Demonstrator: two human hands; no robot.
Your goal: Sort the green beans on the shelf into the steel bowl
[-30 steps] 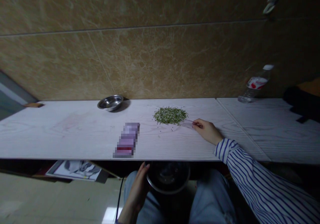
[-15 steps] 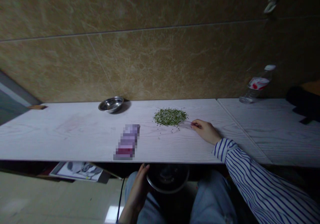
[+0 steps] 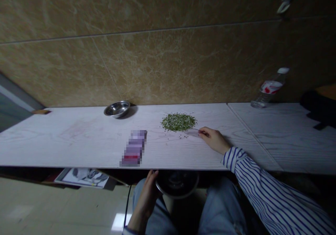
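Small green beans (image 3: 178, 122), which look like mung beans, lie loosely spread on the white wood-grain tabletop (image 3: 86, 140). To the right of them, my right hand (image 3: 214, 139) pinches a thin see-through piece (image 3: 193, 133), perhaps plastic; its exact kind is unclear. That piece rests low at the beans' near right edge, with a few stray beans beside it. Below the table's front edge, my left hand (image 3: 149, 194) is closed on the left side of a round metal basin (image 3: 178, 196) between my knees. The dark inside of the basin is partly hidden by the table.
A steel bowl (image 3: 117, 109) stands tilted near the wall, back left. A blurred-out purple item (image 3: 134, 148) lies near the front edge. A plastic bottle (image 3: 270, 88) and a dark bundle (image 3: 319, 105) are at the right. An open drawer (image 3: 81, 177) juts out below left.
My right hand and the see-through piece have shifted slightly left and towards me along the beans' near edge. My left hand stays on the basin, which sits a little higher in view.
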